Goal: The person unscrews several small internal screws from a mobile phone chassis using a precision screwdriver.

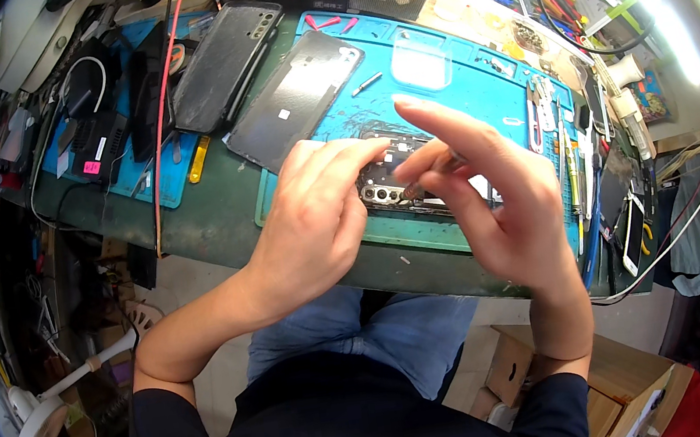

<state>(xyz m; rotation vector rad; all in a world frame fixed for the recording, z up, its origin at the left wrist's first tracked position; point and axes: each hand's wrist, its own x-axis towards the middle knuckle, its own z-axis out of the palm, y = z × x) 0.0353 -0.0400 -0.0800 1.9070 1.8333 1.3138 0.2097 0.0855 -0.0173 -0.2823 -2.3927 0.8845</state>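
An opened phone (402, 158) lies on the blue mat in front of me, its dark inside facing up and its row of round camera lenses (380, 194) at the near left. My left hand (310, 219) is closed with curled fingers at the phone's left end, steadying it. Over the phone's right part, my right hand (502, 198) pinches a small slim tool (451, 163) between thumb and fingers, index finger raised. The tool's lower end points at the phone near the lenses; its exact kind is hidden by the fingers.
A dark phone back cover (295, 93) and another dark phone shell (228, 65) lie to the left. A clear tray (421, 60) sits on the blue mat (475, 91). Pliers (534, 115) and pen-like tools line the right side. A red cable (162, 111) hangs at the left.
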